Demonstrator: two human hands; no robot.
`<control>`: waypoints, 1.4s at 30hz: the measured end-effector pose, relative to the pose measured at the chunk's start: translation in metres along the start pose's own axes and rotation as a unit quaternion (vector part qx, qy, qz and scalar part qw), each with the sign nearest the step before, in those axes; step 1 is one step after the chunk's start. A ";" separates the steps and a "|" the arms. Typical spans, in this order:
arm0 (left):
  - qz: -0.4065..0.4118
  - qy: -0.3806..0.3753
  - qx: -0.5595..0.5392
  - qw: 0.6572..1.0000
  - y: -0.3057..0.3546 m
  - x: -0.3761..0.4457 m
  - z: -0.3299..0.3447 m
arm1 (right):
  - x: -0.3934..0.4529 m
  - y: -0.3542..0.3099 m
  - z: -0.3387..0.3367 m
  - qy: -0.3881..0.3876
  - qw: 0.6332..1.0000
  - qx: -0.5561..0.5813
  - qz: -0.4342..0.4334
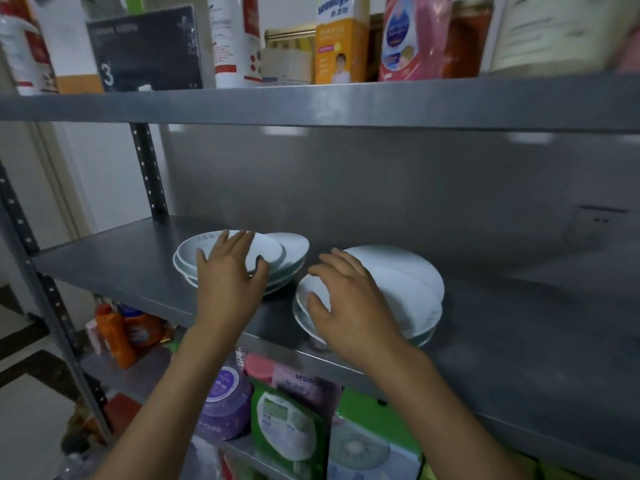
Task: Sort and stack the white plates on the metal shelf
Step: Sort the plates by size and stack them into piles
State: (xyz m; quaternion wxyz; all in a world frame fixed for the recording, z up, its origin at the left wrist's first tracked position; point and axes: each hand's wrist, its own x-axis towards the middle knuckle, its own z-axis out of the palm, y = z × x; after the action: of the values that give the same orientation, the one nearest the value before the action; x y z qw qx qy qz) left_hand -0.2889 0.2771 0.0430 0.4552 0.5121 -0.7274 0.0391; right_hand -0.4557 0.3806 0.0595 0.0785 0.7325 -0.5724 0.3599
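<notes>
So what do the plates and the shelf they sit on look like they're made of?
The white plates, in two uneven piles, look like glazed ceramic or porcelain: smooth, uniform white with a soft sheen, though melamine can't be ruled out. The shelf looks like grey sheet metal with a dull brushed finish that faintly reflects light; its upright is punched with holes, typical of bolted steel racking.

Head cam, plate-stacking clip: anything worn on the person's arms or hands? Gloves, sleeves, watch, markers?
Nothing worn that shows. The left hand and the right hand are bare: no gloves, rings or tape visible. Both forearms are bare from the wrist down to the bottom edge of the frame, with no sleeve, watch, band or tracking marker in view. The picture is somewhat blurred, so very small items cannot be ruled out.
</notes>
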 end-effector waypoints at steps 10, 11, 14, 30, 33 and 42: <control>0.163 -0.103 -0.133 0.972 0.166 -0.031 0.031 | -0.049 0.081 -0.076 0.099 0.987 -0.042 0.123; 0.179 -0.113 -0.140 0.967 0.181 -0.037 0.038 | -0.057 0.092 -0.085 0.107 0.983 -0.047 0.139; 0.221 -0.145 -0.168 0.950 0.221 -0.054 0.056 | -0.083 0.127 -0.113 0.144 0.968 -0.066 0.195; 0.279 -0.263 -0.317 0.867 0.373 -0.147 0.130 | -0.220 0.262 -0.210 0.122 0.817 -0.308 0.471; 0.270 -0.278 -0.335 0.859 0.379 -0.154 0.141 | -0.230 0.263 -0.221 0.111 0.810 -0.287 0.499; 0.272 -0.281 -0.355 0.849 0.386 -0.147 0.148 | -0.235 0.266 -0.228 0.147 0.852 -0.301 0.402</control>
State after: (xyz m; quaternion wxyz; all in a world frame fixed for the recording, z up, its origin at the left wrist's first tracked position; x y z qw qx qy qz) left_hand -0.6730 0.4864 0.0112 0.3531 0.0862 -0.8988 -0.2450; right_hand -0.8139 0.5962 0.0013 0.2267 0.3179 -0.8791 0.2733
